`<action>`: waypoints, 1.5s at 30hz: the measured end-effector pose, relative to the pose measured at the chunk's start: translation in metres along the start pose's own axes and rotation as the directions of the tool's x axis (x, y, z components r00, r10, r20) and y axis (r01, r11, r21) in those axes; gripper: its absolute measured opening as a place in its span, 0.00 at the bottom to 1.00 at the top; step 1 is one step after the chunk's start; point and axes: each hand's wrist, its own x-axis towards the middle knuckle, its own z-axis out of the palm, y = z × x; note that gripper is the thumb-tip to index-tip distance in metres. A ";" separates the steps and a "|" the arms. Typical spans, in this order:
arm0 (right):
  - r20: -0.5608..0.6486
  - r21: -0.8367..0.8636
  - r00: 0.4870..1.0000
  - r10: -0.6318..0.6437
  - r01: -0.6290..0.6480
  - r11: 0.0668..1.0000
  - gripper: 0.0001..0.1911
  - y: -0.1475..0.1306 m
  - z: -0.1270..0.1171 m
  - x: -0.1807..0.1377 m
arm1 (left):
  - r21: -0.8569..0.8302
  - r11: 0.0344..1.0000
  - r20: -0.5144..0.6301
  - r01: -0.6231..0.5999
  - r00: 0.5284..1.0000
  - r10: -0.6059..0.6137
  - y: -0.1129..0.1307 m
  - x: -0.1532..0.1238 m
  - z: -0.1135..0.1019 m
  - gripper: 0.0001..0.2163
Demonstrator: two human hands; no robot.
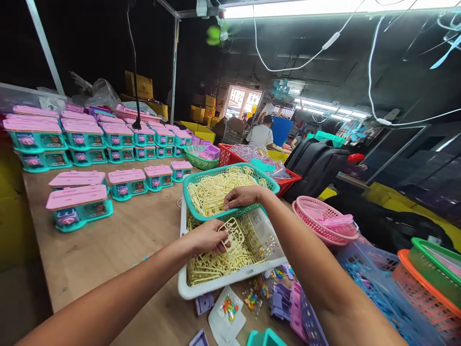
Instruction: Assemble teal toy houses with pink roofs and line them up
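Note:
My left hand [211, 238] pinches a pale yellow plastic frame [231, 236] with small parts joined inside it, like a moulded sprue. It is held above a white basket [201, 290] filled with loose pale yellow plastic pieces [219, 270]. A teal basket [194, 211], heaped with similar yellow frames [219, 187], rests on the far part of the white one. My right hand [242, 196] reaches down at this heap near its front rim, fingers bent together. What lies between its fingertips is hidden.
Teal and pink boxes [82, 204] stand in rows at left. On the table's near side lie a packet of coloured bits [230, 305] and purple plastic parts [280, 302]. Pink [320, 221], red [291, 179] and orange baskets [414, 283] line the right. A person [262, 133] sits farther back.

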 end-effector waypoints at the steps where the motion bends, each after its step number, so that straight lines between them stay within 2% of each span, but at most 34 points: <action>1: -0.017 -0.016 1.000 -0.009 0.009 1.000 0.15 0.001 0.000 0.001 | -0.009 1.000 -0.010 -0.005 1.000 0.005 0.000 0.001 0.000 0.05; 6: -0.019 -0.038 1.000 -0.007 0.006 0.999 0.17 -0.008 0.000 0.005 | -0.038 0.999 -0.064 0.004 0.998 -0.006 0.001 0.004 -0.003 0.03; 13: 0.094 -0.021 0.995 -0.024 0.026 0.999 0.19 -0.019 0.006 0.012 | -0.086 0.996 -0.103 -0.022 0.995 0.013 0.004 0.003 -0.002 0.05; 18: 0.032 0.034 0.999 -0.035 0.034 0.999 0.19 -0.011 0.007 0.011 | -0.068 0.997 -0.127 -0.030 0.992 0.021 0.004 0.004 -0.001 0.06; 23: -0.020 -0.181 0.996 0.082 -0.084 0.980 0.16 -0.013 0.004 0.021 | -0.051 0.998 -0.111 -0.034 0.993 0.028 -0.001 0.006 -0.002 0.06; 29: -0.200 -0.251 0.978 0.051 -0.102 0.963 0.14 -0.019 0.009 0.032 | -0.017 0.997 -0.113 -0.074 0.991 0.072 -0.004 0.006 -0.002 0.06; 34: -0.359 -0.220 0.933 0.022 -0.108 0.969 0.12 -0.018 0.010 0.022 | -0.057 0.998 -0.128 -0.037 0.991 0.030 0.000 0.006 -0.003 0.05; 37: -0.480 -0.084 0.877 0.028 -0.078 0.993 0.13 -0.018 0.007 0.000 | -0.111 0.994 -0.112 0.017 0.993 -0.030 0.002 0.006 -0.004 0.04; 41: -0.629 0.164 0.777 0.007 0.124 0.979 0.13 -0.020 0.018 -0.040 | -0.249 0.967 -0.015 0.052 0.998 -0.058 0.006 0.002 -0.009 0.06; 43: -0.659 0.179 0.752 0.001 0.156 0.971 0.13 -0.022 0.031 -0.059 | -0.350 0.935 0.052 0.053 0.998 -0.037 0.008 -0.001 -0.012 0.07; 45: -0.711 0.119 0.702 -0.032 0.165 0.979 0.12 -0.022 0.048 -0.074 | -0.429 0.901 0.121 0.068 0.992 -0.017 0.008 -0.004 -0.016 0.06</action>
